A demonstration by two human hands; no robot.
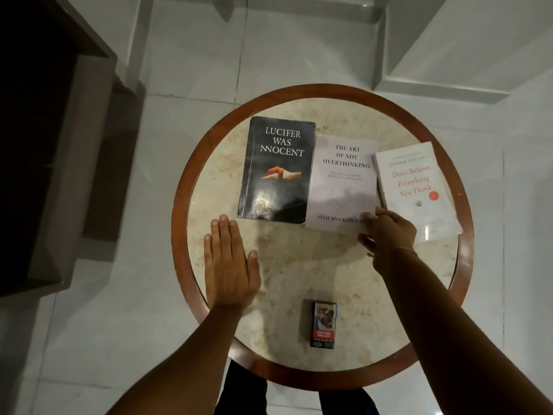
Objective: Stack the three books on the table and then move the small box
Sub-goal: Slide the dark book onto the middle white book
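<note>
Small box upright at near edge of round table, untouched. Left hand flat, fingers together, palm down on tabletop. Right hand reaching forward, pinching near corner of middle book. Black book left, white book right, unstacked.

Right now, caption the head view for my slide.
Right hand grips the middle book of three unstacked; left hand flat on the table.
</note>
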